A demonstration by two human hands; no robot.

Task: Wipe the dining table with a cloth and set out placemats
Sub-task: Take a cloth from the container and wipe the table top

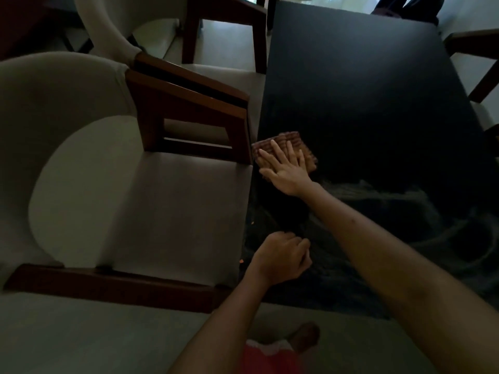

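Note:
A folded brown striped cloth (289, 143) lies on the dark dining table (372, 103), close to its left edge. My right hand (285, 168) lies flat on the cloth with straight fingers pressing it down. Near the table's front left corner, my left hand (283, 257) rests on the tabletop with fingers curled and nothing in it. Wet wipe streaks show on the near part of the table. No placemats are in view.
A cushioned armchair (121, 190) with wooden arms stands right against the table's left edge. A second chair (151, 36) and a wooden one (224, 28) stand farther back. Another chair's arm (475, 49) reaches in at the right. Pale floor lies below.

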